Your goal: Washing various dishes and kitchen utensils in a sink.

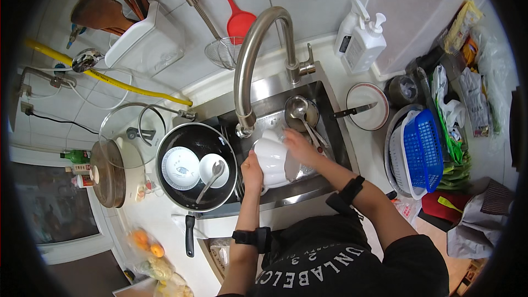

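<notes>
My left hand [251, 172] grips a white scalloped bowl [270, 159] by its left side, tilted over the sink [317, 95]. At the bowl's right side is my right hand [300, 145], its fingers blurred and reaching past the rim; no tool shows in it. The bowl's inside is mostly turned from view. Left of the bowl, the curved metal faucet [243, 86] hangs down, with water at its mouth. Behind my right hand, a metal ladle [298, 108] rests over a round dish in the sink, next to other utensil handles.
A black wok [177, 198] at the left holds a fish-patterned plate [180, 168], a small white bowl [209, 164] and a spoon [212, 179]. A knife [357, 110] lies across a plate [373, 121] on the right counter, near a blue basket [420, 152]. White bottles [363, 49] stand behind.
</notes>
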Available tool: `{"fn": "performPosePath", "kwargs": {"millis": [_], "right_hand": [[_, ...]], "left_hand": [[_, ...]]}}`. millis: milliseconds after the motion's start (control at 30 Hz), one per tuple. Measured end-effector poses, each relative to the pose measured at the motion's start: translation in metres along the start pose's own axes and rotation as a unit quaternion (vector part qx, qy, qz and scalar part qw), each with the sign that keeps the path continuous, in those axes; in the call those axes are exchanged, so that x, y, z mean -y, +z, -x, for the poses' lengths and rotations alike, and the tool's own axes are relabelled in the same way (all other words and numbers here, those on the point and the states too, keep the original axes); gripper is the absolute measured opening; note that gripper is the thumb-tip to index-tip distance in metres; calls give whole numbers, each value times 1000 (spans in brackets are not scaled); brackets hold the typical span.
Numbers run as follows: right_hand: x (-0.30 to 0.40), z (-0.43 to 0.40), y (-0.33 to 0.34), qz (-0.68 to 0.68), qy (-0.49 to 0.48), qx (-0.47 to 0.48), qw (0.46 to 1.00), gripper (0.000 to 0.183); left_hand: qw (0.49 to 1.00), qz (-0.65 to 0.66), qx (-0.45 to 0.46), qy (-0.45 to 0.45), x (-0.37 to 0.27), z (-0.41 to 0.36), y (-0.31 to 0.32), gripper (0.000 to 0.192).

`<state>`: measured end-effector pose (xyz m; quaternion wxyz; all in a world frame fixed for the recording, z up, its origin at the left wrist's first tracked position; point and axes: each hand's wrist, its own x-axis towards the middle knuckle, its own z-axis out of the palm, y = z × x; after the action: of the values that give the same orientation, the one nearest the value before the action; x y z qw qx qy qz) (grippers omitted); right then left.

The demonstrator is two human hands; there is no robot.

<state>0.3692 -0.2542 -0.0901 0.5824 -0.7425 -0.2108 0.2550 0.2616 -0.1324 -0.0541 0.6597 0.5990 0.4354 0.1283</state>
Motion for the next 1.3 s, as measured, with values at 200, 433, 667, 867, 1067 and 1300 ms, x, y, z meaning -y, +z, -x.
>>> {"fn": "performPosePath", "kwargs": {"millis": [200, 433, 667, 867, 1067, 1300], "right_hand": [[55, 32, 23, 263, -286, -5, 921, 33], [-33, -3, 7, 62, -28, -63, 996, 31], [-24, 15, 0, -474, 420, 39, 773, 40], [-109, 32, 38, -553, 500, 93, 660, 34], [-98, 38, 39, -525, 506, 41, 683, 30], [-90, 24, -23, -140, 317, -22, 938, 28]], "left_hand": [[989, -111, 21, 92, 10, -7, 3, 41], [980, -160, 45, 105, 7, 1, -4, 42], [999, -1, 28, 41, 22, -6, -1, 34], [947, -264, 166, 80, 7, -2, 28, 28], [846, -429, 259, 181, 22, -18, 39, 33], [785, -507, 170, 312, 75, -57, 40, 27]]}}
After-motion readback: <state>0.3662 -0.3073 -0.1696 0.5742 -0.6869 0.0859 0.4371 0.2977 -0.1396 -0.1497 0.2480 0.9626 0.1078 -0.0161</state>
